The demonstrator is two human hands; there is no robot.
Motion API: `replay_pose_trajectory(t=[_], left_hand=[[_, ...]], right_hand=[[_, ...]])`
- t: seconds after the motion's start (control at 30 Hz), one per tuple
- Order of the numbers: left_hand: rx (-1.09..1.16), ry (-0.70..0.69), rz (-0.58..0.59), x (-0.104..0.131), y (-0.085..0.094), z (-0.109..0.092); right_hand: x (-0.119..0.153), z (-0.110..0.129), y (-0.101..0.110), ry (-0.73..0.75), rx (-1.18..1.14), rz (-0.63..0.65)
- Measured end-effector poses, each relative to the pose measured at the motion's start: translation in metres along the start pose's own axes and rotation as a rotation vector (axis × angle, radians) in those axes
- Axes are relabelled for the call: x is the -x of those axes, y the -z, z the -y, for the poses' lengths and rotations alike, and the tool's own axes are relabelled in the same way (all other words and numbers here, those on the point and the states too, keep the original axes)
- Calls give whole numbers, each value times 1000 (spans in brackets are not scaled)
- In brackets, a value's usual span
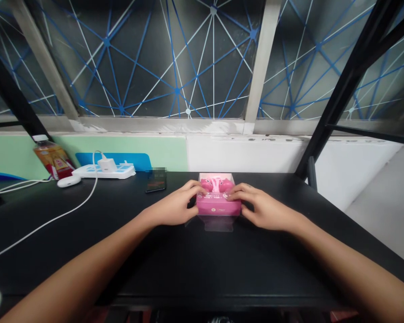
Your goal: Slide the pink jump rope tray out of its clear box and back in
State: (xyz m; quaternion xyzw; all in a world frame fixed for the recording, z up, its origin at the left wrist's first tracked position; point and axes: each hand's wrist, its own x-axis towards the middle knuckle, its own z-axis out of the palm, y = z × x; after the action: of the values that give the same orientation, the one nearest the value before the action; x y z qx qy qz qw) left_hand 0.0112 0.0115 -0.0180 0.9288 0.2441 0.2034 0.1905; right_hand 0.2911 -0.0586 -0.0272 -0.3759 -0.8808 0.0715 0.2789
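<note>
- Hands: two, the left hand [177,207] and the right hand [261,207], both resting against one pink box [218,202].
- Phones: one phone [155,180].
- Power strips: one power strip [103,171], carrying one charger [107,164].
- Bottles: one bottle [51,156].
- White cases: one earbud case [69,181].

place: office-like desk nook | evidence: black desk [188,269], power strip [104,171] with charger at 10 o'clock, phone [155,181], partition panels [121,152], patterned window film [175,58] at 12 o'clock
</note>
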Motion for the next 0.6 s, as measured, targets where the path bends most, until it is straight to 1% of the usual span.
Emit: replay_pose_trajectory(t=[0.07,0.17,0.23,0.43,0.6], left_hand=[[7,-2,6,0,0,-1],[6,7,-5,-1,0,-4],[2,15,-18,-1,-1,-5],[-3,26,-21,-4,-1,-5],[-12,37,-23,-4,0,-7]], right_hand=[[0,-1,-1,-16,2,-15],[-1,-2,-4,-49,28,-80],[-1,-1,-7,-42,51,-110],[-1,2,-8,-20,111,-93],[2,4,-3,-77,78,-62]])
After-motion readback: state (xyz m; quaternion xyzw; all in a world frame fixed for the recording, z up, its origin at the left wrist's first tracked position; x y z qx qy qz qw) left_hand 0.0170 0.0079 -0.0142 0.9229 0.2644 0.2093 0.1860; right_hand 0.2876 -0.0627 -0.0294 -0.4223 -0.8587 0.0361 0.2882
